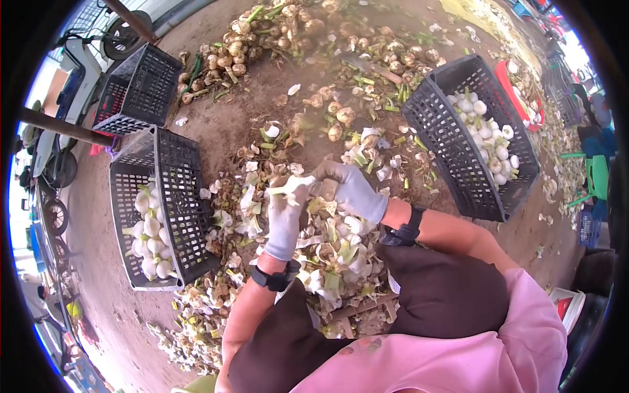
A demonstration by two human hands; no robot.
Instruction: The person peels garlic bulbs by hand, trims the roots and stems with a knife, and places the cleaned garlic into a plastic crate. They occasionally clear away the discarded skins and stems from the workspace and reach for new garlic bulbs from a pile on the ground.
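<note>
Both of my hands wear pale gloves and meet in front of me, above a heap of peeled skins (pixel 334 262). My left hand (pixel 285 219) is closed around a garlic bulb (pixel 291 188) whose cut green-white stem points left. My right hand (pixel 350 188) has its fingers bent against the bulb's right side, with papery skin at the fingertips. To the left, a black crate (pixel 190 203) holds peeled white bulbs (pixel 152 229). Another black crate (pixel 452 177) on the right contains more white bulbs (pixel 488 141).
Unpeeled garlic (pixel 236 49) lies piled on the dirt ahead. Another black crate (pixel 152 85) stands at the upper left beside parked vehicles. A red container (pixel 517 95) and a green stool (pixel 596 177) are on the right.
</note>
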